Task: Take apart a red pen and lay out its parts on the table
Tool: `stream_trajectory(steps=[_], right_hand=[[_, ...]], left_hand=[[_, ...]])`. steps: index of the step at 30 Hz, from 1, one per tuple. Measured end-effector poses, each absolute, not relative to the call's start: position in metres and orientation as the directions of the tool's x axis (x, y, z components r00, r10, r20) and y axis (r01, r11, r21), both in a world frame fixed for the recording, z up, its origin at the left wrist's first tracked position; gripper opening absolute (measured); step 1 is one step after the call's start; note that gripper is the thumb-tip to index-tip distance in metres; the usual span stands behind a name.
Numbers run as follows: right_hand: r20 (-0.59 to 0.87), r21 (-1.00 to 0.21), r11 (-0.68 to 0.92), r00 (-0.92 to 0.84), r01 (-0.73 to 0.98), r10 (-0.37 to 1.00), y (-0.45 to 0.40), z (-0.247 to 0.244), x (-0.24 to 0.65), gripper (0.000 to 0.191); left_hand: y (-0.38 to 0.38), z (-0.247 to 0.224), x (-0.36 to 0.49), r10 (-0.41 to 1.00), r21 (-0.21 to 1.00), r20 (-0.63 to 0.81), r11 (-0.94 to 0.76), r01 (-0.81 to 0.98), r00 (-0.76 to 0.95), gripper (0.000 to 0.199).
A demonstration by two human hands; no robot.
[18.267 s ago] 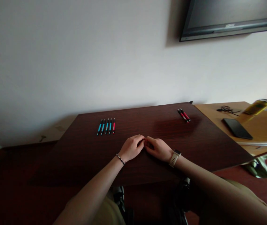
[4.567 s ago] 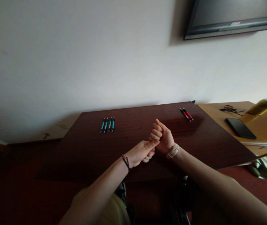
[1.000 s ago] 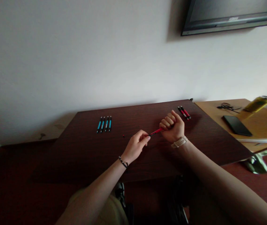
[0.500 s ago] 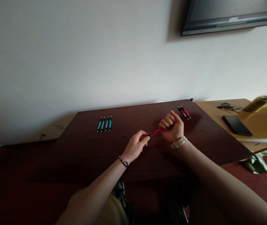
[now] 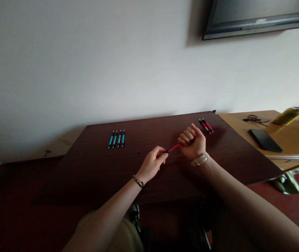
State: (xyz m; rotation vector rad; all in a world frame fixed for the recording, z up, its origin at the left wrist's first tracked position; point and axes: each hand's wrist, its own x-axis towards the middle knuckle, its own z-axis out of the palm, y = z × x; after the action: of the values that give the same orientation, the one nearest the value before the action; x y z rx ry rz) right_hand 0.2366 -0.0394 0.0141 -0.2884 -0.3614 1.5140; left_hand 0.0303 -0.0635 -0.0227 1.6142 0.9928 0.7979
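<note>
Almost nothing has moved in the last half second: the left hand [image 5: 152, 164], nearer the front edge of the dark table [image 5: 91, 175], pinches the dark tip of the red pen [image 5: 174, 147], and the right hand [image 5: 193, 144] is closed in a fist around its other end, above the table's middle. It seems the tip piece is being worked on, so the next move needs a firm, steady fist. Farther, a small red bit [image 5: 138, 152] lies alone, four blue pens [image 5: 116, 139] lie toward the back left corner and two red pens [image 5: 206, 126] near the back right corner.

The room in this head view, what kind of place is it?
Probably a hotel room or bedroom used as a desk space: a wall-mounted screen, a dark wooden table with rows of pens, and a lighter side desk holding a phone.
</note>
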Motion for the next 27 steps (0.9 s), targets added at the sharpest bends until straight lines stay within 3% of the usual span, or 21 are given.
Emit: stream_trajectory(steps=[5, 15, 23, 27], right_hand=[[0.074, -0.405, 0.047, 0.018, -0.913, 0.997, -0.0389, 0.0129, 0.2365, 0.061], [0.084, -0.36, 0.027, -0.004, -0.932, 0.996, -0.0392, 0.0129, 0.2369, 0.061], [0.082, -0.347, 0.025, -0.004, -0.938, 0.997, -0.0397, 0.0128, 0.2356, 0.061], [0.08, -0.345, 0.019, -0.01, -0.938, 0.997, -0.0396, 0.0119, 0.2357, 0.061]], left_hand=[[-0.0648, -0.0204, 0.0315, 0.885, 0.975, -0.021, -0.085, 0.204, 0.466, 0.041], [-0.0651, -0.0185, 0.0295, 0.884, 0.962, 0.001, -0.128, 0.24, 0.468, 0.035], [-0.0671, -0.0189, 0.0312, 0.884, 0.973, 0.002, -0.11, 0.204, 0.468, 0.051], [-0.0663, -0.0193, 0.0311, 0.888, 0.966, 0.006, -0.125, 0.228, 0.46, 0.041]])
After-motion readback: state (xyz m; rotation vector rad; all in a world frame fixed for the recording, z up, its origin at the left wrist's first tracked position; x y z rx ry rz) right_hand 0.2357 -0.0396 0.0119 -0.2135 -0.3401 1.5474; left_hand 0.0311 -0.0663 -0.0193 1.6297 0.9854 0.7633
